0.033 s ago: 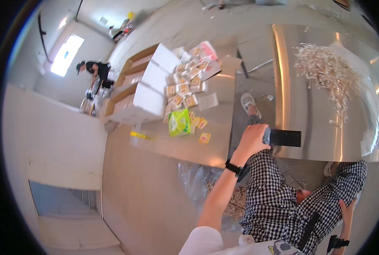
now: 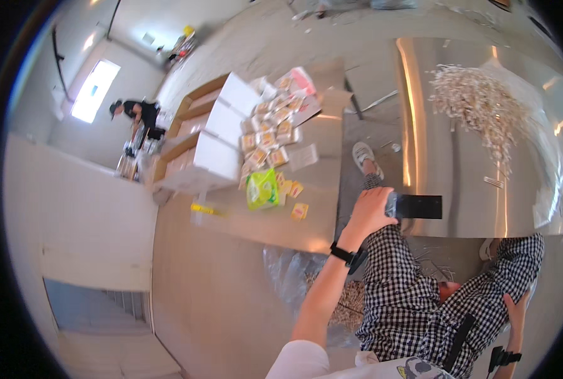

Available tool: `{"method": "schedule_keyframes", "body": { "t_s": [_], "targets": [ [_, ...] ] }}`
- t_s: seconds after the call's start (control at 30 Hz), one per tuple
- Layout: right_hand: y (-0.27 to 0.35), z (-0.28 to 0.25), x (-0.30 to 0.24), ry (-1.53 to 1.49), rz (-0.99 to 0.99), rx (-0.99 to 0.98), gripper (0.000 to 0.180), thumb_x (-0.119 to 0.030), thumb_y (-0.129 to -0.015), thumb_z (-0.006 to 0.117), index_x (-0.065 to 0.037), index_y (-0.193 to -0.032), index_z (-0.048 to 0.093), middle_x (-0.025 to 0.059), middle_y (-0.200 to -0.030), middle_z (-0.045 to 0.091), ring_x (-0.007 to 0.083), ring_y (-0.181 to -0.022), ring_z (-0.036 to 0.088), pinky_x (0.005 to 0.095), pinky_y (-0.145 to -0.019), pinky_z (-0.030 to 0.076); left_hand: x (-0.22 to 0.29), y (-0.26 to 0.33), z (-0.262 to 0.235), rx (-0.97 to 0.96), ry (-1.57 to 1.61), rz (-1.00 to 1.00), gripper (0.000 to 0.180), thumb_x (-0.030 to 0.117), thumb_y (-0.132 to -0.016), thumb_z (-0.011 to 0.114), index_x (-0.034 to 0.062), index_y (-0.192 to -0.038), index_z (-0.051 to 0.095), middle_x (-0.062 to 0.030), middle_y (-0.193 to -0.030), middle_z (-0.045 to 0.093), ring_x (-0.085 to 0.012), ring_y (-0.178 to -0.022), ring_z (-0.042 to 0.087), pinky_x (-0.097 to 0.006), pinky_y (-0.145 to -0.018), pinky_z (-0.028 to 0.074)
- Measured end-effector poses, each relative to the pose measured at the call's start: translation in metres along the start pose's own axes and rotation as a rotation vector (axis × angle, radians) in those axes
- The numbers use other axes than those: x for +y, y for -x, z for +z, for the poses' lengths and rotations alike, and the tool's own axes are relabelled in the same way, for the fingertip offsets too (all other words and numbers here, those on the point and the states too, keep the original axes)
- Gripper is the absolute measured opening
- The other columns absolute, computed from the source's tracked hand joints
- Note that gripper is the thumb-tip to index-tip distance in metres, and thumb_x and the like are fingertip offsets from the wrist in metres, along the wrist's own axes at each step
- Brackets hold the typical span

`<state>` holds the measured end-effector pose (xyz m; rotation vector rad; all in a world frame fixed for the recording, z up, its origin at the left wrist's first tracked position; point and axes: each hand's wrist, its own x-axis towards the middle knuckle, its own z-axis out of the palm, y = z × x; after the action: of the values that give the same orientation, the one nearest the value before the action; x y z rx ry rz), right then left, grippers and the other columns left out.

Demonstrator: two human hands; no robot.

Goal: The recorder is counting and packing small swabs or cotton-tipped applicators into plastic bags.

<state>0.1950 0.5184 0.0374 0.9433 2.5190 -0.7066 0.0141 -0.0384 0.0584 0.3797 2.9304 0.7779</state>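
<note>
My left hand (image 2: 373, 208) is closed around one end of a black smartphone (image 2: 420, 206), held out above my checked trouser leg at the front left corner of the right-hand metal table (image 2: 458, 218). The phone's dark face is turned up toward me. My right hand (image 2: 516, 309) rests on my right thigh with thumb and fingers apart and nothing in it. On that table, beyond the phone, lies a heap of small pale slender pieces (image 2: 471, 95) on clear plastic sheeting (image 2: 550, 164). A small striped strip (image 2: 493, 182) lies near the heap.
The left metal table (image 2: 275, 230) bears white cartons (image 2: 221, 155), several small packets (image 2: 266, 139), a green pouch (image 2: 262, 189) and a yellow tool (image 2: 203, 209). A plastic bag (image 2: 281, 271) of pale pieces sits on the floor by my leg. Another person (image 2: 136, 114) bends over far left.
The whole scene has shifted slightly leftward in the picture. My left hand still grips the phone, and my right hand stays on my thigh.
</note>
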Motion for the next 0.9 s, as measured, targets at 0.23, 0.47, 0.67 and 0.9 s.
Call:
{"method": "schedule_keyframes", "body": {
  "t_s": [0.23, 0.47, 0.67, 0.9],
  "targets": [
    [0.015, 0.000, -0.026, -0.331, -0.054, -0.038, 0.137, -0.052, -0.062, 0.085, -0.002, -0.155, -0.002, 0.0270, -0.159, 0.014, 0.0354, -0.147, 0.023, 0.0424, -0.119, 0.024, 0.000, 0.000, 0.002, 0.001, -0.067, 0.014, 0.082, 0.033, -0.064, 0.088, 0.0063, -0.132, 0.051, -0.0168, -0.123, 0.060, -0.0359, -0.117, 0.055, -0.044, -0.101, 0.042],
    [0.033, -0.004, -0.034, -0.363, -0.131, -0.095, 0.139, -0.042, -0.063, 0.089, 0.006, -0.152, -0.006, 0.0297, -0.158, 0.011, 0.0377, -0.148, 0.015, 0.0406, -0.121, 0.016, 0.015, -0.001, -0.001, -0.015, -0.152, 0.088, 0.080, 0.037, -0.063, 0.088, 0.0073, -0.129, 0.054, -0.0147, -0.118, 0.061, -0.0342, -0.113, 0.056, -0.044, -0.097, 0.044],
    [0.032, 0.006, -0.023, -0.318, -0.197, -0.003, 0.145, -0.053, -0.062, 0.089, 0.009, -0.151, -0.008, 0.0370, -0.154, 0.014, 0.0442, -0.147, 0.015, 0.0414, -0.121, 0.015, 0.024, -0.020, 0.004, 0.020, -0.194, 0.216, 0.081, 0.047, -0.058, 0.087, 0.0077, -0.123, 0.060, -0.0122, -0.114, 0.062, -0.0328, -0.114, 0.055, -0.045, -0.099, 0.042],
    [0.040, -0.009, -0.057, -0.269, -0.061, -0.119, 0.143, -0.066, -0.067, 0.080, 0.007, -0.151, -0.011, 0.0447, -0.147, 0.021, 0.0512, -0.137, 0.034, 0.0431, -0.114, 0.032, 0.002, -0.023, 0.013, 0.015, -0.318, 0.262, 0.088, 0.053, -0.054, 0.088, 0.0053, -0.123, 0.061, -0.0120, -0.111, 0.062, -0.0331, -0.112, 0.052, -0.048, -0.098, 0.040]
  ]
}}
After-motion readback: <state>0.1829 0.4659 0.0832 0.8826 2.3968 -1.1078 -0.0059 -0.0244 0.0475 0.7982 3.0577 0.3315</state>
